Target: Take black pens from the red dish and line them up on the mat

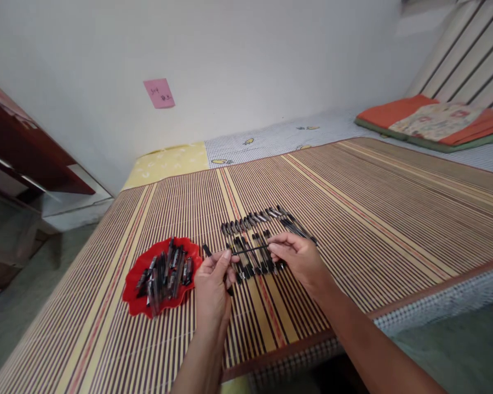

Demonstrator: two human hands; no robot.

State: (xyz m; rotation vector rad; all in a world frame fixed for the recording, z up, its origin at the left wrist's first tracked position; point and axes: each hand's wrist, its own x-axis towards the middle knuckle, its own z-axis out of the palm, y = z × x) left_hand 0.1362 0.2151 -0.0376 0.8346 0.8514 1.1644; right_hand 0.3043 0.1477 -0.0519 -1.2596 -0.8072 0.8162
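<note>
My left hand (216, 273) is closed, with a black pen part (206, 250) sticking out past its fingers. A thin black stick like a pen refill (250, 250) spans the gap between my two hands. Its right end is pinched by the thumb and fingers of my right hand (296, 256); its left end meets my left fingertips. Under and behind it, several black-capped pens (246, 268) lie side by side on the mat. Beyond them runs a row of black pen caps or short parts (246, 223), with several dark thin sticks (296, 227) at its right end.
Left of my hands stands a red wavy-edged dish (132, 282) heaped with clear-and-black pen parts (168, 271). A striped bamboo mat (337, 219) covers the bed. Folded orange cloth (394, 115) lies at the far right, and a pink note (159, 93) hangs on the wall.
</note>
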